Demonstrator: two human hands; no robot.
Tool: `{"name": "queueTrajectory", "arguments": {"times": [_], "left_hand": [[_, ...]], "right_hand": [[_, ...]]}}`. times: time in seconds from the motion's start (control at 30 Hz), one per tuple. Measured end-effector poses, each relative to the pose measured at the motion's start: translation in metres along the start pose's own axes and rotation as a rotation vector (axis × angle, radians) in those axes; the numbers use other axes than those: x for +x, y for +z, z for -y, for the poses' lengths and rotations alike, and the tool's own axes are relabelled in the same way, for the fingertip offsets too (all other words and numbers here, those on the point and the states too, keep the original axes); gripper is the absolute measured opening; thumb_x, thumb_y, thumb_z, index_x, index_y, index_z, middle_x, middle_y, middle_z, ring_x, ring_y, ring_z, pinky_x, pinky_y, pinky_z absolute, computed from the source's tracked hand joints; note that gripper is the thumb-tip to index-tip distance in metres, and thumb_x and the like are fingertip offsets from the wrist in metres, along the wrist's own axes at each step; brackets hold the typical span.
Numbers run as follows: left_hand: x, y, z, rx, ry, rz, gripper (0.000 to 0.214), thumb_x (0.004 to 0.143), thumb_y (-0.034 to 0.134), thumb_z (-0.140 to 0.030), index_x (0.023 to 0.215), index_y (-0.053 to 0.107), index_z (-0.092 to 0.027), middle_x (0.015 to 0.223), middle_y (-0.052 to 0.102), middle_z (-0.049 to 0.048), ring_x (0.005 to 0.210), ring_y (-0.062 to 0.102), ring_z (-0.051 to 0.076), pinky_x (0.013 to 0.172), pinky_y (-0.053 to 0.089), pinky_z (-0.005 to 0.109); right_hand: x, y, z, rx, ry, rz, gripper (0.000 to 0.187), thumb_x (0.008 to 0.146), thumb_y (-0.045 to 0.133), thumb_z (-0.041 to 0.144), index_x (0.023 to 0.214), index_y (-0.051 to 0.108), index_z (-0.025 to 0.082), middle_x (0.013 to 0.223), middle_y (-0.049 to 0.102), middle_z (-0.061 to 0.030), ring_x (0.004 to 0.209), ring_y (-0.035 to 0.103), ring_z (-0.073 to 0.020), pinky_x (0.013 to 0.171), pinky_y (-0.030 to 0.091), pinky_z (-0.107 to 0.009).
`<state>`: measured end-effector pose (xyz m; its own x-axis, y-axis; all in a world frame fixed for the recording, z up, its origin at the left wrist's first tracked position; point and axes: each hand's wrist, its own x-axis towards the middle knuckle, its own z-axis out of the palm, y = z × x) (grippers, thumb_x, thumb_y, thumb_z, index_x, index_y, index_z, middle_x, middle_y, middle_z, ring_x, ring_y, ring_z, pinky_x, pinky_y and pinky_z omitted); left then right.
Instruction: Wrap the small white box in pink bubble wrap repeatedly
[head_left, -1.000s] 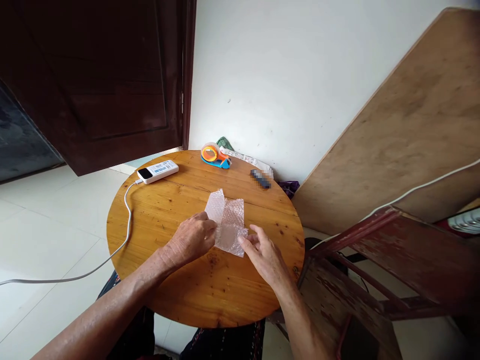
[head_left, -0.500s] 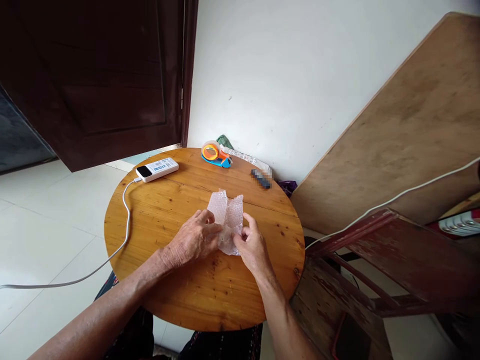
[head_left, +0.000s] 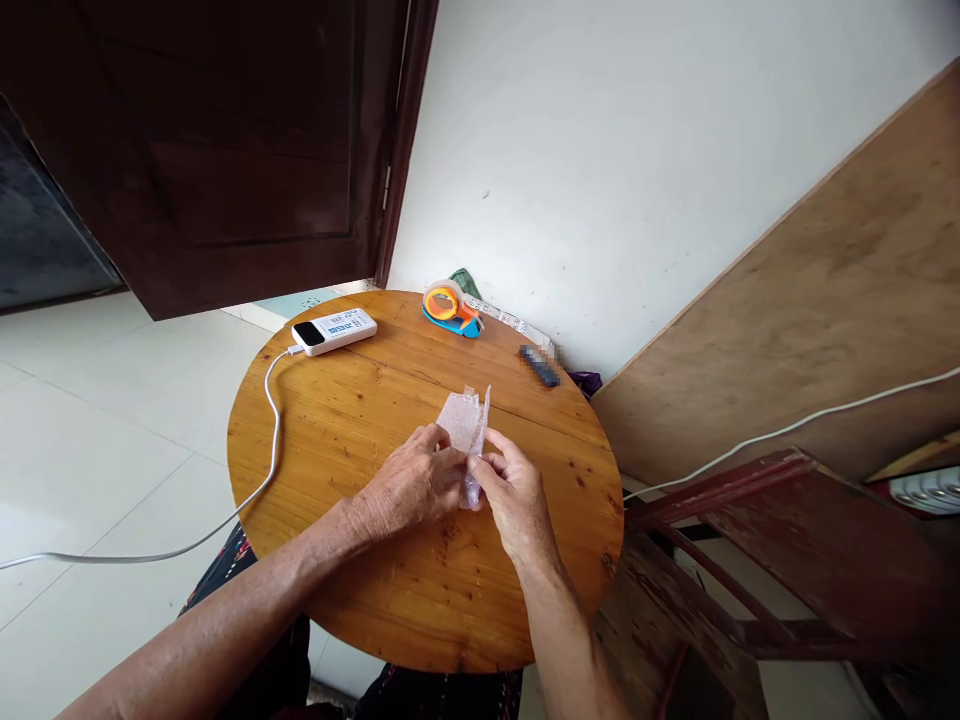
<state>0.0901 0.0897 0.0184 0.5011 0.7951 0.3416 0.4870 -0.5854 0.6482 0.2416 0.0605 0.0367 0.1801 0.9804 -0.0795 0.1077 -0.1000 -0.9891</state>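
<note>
A piece of clear bubble wrap (head_left: pixel 466 422) stands folded upright at the middle of a round wooden table (head_left: pixel 375 590). My left hand (head_left: pixel 416 485) pinches its left side with closed fingers. From the right, my right hand (head_left: pixel 516 490) presses its fingers against the wrap, so both hands squeeze the two flaps together. Whatever lies inside the fold is hidden.
At the table's far edge lie a white power bank (head_left: pixel 334 331) with a white cable (head_left: pixel 262 480) trailing off left, an orange and blue tape dispenser (head_left: pixel 450 305) and a small dark object (head_left: pixel 540 364). A wooden board (head_left: pixel 810 300) and red wooden furniture (head_left: pixel 757 560) stand at the right.
The bubble wrap lay spread flat; my right hand moved in and both hands folded its sides up and together into a narrow upright fold.
</note>
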Motion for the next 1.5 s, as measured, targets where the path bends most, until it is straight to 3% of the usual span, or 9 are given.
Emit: {"name": "queueTrajectory", "arguments": {"times": [0.3, 0.47, 0.53, 0.63, 0.73, 0.87, 1.17, 1.4, 1.5], "left_hand": [[-0.005, 0.003, 0.007, -0.29, -0.099, -0.069, 0.053, 0.077, 0.065, -0.022, 0.127, 0.052, -0.014, 0.11, 0.06, 0.0105, 0.098, 0.059, 0.023, 0.085, 0.052, 0.036], [-0.005, -0.003, 0.002, -0.34, -0.185, -0.051, 0.041, 0.079, 0.064, -0.025, 0.119, 0.057, -0.016, 0.107, 0.06, 0.0077, 0.093, 0.059, 0.021, 0.081, 0.051, 0.035], [-0.005, -0.001, 0.001, -0.309, -0.188, -0.052, 0.039, 0.079, 0.064, -0.025, 0.116, 0.059, -0.016, 0.107, 0.06, 0.0075, 0.095, 0.058, 0.022, 0.082, 0.051, 0.036], [-0.004, 0.002, 0.003, -0.284, -0.183, -0.038, 0.039, 0.076, 0.062, -0.016, 0.115, 0.059, -0.017, 0.107, 0.059, 0.0071, 0.095, 0.058, 0.022, 0.082, 0.051, 0.035], [-0.004, 0.005, 0.005, -0.274, -0.19, -0.042, 0.046, 0.071, 0.061, -0.011, 0.117, 0.058, -0.017, 0.107, 0.058, 0.007, 0.094, 0.058, 0.021, 0.082, 0.052, 0.035], [-0.005, 0.007, 0.006, -0.259, -0.175, -0.052, 0.05, 0.07, 0.061, -0.009, 0.119, 0.058, -0.018, 0.109, 0.057, 0.007, 0.094, 0.058, 0.021, 0.085, 0.053, 0.036], [-0.009, 0.005, 0.002, -0.131, -0.05, -0.045, 0.053, 0.073, 0.057, -0.01, 0.124, 0.058, -0.021, 0.131, 0.05, 0.0107, 0.107, 0.058, 0.024, 0.092, 0.054, 0.041], [-0.007, 0.0, -0.003, -0.066, -0.092, -0.052, 0.053, 0.074, 0.056, -0.015, 0.126, 0.056, -0.018, 0.126, 0.056, 0.0112, 0.11, 0.054, 0.028, 0.096, 0.049, 0.044], [-0.005, -0.001, -0.003, -0.023, -0.068, -0.019, 0.064, 0.072, 0.055, -0.015, 0.136, 0.048, -0.017, 0.122, 0.06, 0.0114, 0.11, 0.051, 0.03, 0.098, 0.045, 0.048]], "right_hand": [[-0.017, -0.01, 0.005, -0.216, -0.07, 0.157, 0.062, 0.086, 0.056, 0.032, 0.145, 0.046, 0.018, 0.12, 0.07, -0.0143, 0.067, 0.066, -0.0149, 0.049, 0.056, -0.026], [-0.026, -0.01, -0.007, -0.404, -0.301, 0.19, 0.062, 0.09, 0.049, 0.02, 0.15, 0.038, 0.023, 0.133, 0.064, -0.0122, 0.116, 0.064, -0.0234, 0.092, 0.057, -0.039], [-0.026, -0.011, -0.007, -0.436, -0.337, 0.21, 0.063, 0.09, 0.048, 0.017, 0.151, 0.037, 0.023, 0.133, 0.064, -0.0122, 0.117, 0.064, -0.023, 0.099, 0.054, -0.042], [-0.021, -0.016, -0.001, -0.387, -0.333, 0.259, 0.058, 0.091, 0.045, 0.018, 0.149, 0.039, 0.021, 0.125, 0.068, -0.0125, 0.09, 0.069, -0.0184, 0.09, 0.057, -0.04], [-0.016, -0.025, 0.005, -0.315, -0.313, 0.135, 0.05, 0.09, 0.048, 0.021, 0.141, 0.046, 0.02, 0.114, 0.072, -0.0097, 0.078, 0.067, -0.0149, 0.082, 0.057, -0.035], [-0.009, -0.035, -0.001, -0.329, -0.288, -0.041, 0.042, 0.086, 0.057, 0.026, 0.128, 0.056, 0.018, 0.1, 0.073, -0.007, 0.078, 0.066, -0.0162, 0.073, 0.056, -0.031], [0.011, -0.017, -0.016, -0.489, -0.428, 0.013, 0.042, 0.09, 0.05, 0.024, 0.131, 0.057, 0.02, 0.105, 0.075, -0.0086, 0.093, 0.07, -0.0203, 0.087, 0.054, -0.036], [0.021, -0.043, -0.024, -0.377, -0.255, -0.15, 0.04, 0.083, 0.059, 0.033, 0.119, 0.061, 0.016, 0.096, 0.075, -0.0098, 0.075, 0.068, -0.0205, 0.065, 0.056, -0.033], [0.029, -0.047, -0.02, -0.444, -0.314, -0.114, 0.034, 0.085, 0.055, 0.031, 0.116, 0.064, 0.018, 0.101, 0.074, -0.0102, 0.083, 0.069, -0.0222, 0.069, 0.057, -0.035]]}}
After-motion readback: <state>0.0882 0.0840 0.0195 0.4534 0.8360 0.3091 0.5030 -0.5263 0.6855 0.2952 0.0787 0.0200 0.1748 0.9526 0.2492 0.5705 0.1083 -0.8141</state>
